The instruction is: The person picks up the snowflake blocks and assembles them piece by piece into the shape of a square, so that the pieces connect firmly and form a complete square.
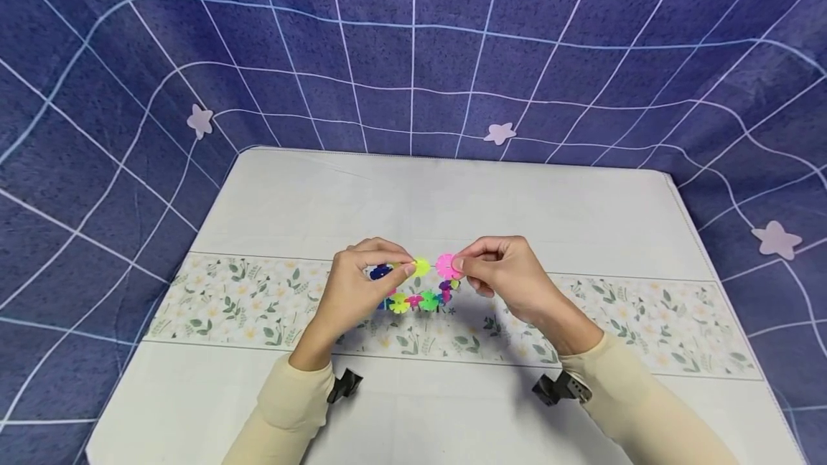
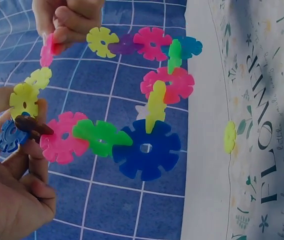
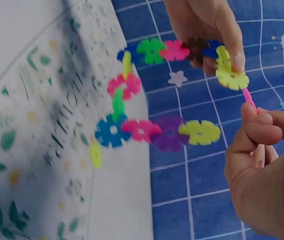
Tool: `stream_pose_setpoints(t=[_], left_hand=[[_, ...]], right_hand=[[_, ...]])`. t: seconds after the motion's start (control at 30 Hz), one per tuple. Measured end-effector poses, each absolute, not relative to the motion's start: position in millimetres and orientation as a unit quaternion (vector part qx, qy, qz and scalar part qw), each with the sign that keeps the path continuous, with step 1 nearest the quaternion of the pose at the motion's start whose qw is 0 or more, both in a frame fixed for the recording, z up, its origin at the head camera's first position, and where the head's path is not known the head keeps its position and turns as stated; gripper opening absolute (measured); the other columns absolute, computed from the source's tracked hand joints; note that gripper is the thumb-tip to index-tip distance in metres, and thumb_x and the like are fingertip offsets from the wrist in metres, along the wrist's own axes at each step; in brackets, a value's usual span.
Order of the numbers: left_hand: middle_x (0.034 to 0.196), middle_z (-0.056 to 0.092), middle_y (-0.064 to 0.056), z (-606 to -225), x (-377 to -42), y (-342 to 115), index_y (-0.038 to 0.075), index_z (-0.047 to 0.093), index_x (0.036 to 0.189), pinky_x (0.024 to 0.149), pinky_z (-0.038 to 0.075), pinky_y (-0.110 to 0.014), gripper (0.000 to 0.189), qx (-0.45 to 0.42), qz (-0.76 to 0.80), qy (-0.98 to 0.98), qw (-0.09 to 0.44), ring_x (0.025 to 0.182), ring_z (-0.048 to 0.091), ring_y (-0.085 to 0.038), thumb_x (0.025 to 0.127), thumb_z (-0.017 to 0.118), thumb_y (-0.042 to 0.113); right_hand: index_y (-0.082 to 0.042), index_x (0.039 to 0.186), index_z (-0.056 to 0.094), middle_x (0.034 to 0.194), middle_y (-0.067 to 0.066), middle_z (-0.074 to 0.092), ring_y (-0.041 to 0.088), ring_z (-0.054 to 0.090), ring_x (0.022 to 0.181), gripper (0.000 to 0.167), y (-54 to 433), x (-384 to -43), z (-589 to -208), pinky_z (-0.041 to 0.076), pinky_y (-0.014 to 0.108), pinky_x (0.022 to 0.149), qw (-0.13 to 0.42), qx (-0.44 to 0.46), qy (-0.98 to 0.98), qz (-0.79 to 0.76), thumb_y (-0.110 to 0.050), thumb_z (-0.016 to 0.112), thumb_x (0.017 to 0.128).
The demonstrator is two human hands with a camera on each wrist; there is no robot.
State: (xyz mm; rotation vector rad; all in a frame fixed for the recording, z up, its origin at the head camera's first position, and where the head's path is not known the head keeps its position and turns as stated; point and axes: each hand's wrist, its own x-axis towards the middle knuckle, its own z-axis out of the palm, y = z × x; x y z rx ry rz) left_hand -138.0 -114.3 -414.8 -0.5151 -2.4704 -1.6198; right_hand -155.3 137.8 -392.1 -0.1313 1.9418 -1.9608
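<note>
My left hand [image 1: 358, 278] pinches a yellow notched flower disc [image 1: 421, 267] between thumb and fingers. This disc belongs to a curved chain of interlocked plastic discs, including a large dark blue disc [image 2: 147, 150], a green disc [image 2: 102, 138] and a purple disc [image 3: 170, 133]. The chain hangs in a loop below and between my hands, its far end a free yellow disc [image 3: 199, 132]. My right hand [image 1: 507, 275] pinches a pink disc [image 1: 446, 266] by its edge. In the head view a narrow gap shows between the pink disc and the yellow one facing it.
A separate yellow disc [image 2: 230, 136] shows against the white tablecloth [image 1: 452, 192], which has a floral band [image 1: 220, 300]. Blue grid-patterned fabric [image 1: 413, 56] rises behind and at both sides of the table. Black wrist cameras [image 1: 344, 384] sit at both cuffs.
</note>
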Motion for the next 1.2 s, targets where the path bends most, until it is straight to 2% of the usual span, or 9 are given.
stream_pose_setpoints(t=[0.17, 0.37, 0.7, 0.93, 1.2], left_hand=[[0.105, 0.077, 0.003, -414.7, -136.3, -110.5, 0.017, 0.084, 0.096, 0.100, 0.039, -0.046, 0.006, -0.190, -0.522, -0.826, 0.099, 0.107, 0.068, -0.017, 0.091, 0.081, 0.019], [0.102, 0.077, 0.004, -415.6, -136.3, -107.9, 0.018, 0.084, 0.095, 0.093, 0.040, -0.040, 0.006, -0.200, -0.509, -0.827, 0.130, 0.103, 0.069, -0.016, 0.090, 0.082, 0.017], [0.097, 0.077, 0.002, -420.7, -138.5, -104.5, 0.015, 0.084, 0.092, 0.079, 0.039, -0.031, 0.006, -0.238, -0.499, -0.814, 0.175, 0.091, 0.070, -0.015, 0.087, 0.083, 0.012], [0.092, 0.076, 0.000, -425.4, -138.1, -101.7, 0.011, 0.084, 0.092, 0.075, 0.036, -0.029, 0.007, -0.247, -0.503, -0.804, 0.198, 0.075, 0.062, -0.016, 0.086, 0.084, 0.007], [0.090, 0.076, -0.003, -429.1, -139.7, -101.7, 0.008, 0.084, 0.090, 0.076, 0.037, -0.028, 0.007, -0.247, -0.516, -0.792, 0.212, 0.076, 0.063, -0.015, 0.085, 0.083, 0.004]], right_hand=[[0.004, 0.096, 0.072, 0.068, 0.000, 0.068, 0.009, 0.051, 0.056, 0.008, 135.0, -154.3, -395.6, 0.041, 0.022, 0.052, 0.214, -0.018, 0.649, -0.730, 0.001, 0.065, 0.096], [-0.005, 0.087, 0.071, 0.074, 0.001, 0.070, 0.008, 0.056, 0.056, 0.013, 131.4, -154.1, -398.8, 0.044, 0.019, 0.050, 0.233, 0.017, 0.614, -0.754, 0.002, 0.065, 0.096], [-0.004, 0.087, 0.068, 0.072, 0.001, 0.067, 0.008, 0.056, 0.055, 0.009, 126.0, -151.7, -400.7, 0.044, 0.020, 0.051, 0.238, 0.039, 0.605, -0.759, -0.001, 0.067, 0.096], [-0.005, 0.089, 0.066, 0.072, 0.000, 0.067, 0.009, 0.054, 0.055, 0.009, 121.1, -148.4, -404.3, 0.042, 0.021, 0.051, 0.239, 0.060, 0.594, -0.766, -0.003, 0.066, 0.098], [-0.004, 0.090, 0.064, 0.073, 0.000, 0.067, 0.008, 0.054, 0.055, 0.009, 114.4, -144.8, -405.4, 0.042, 0.019, 0.050, 0.233, 0.068, 0.579, -0.779, -0.001, 0.063, 0.098]])
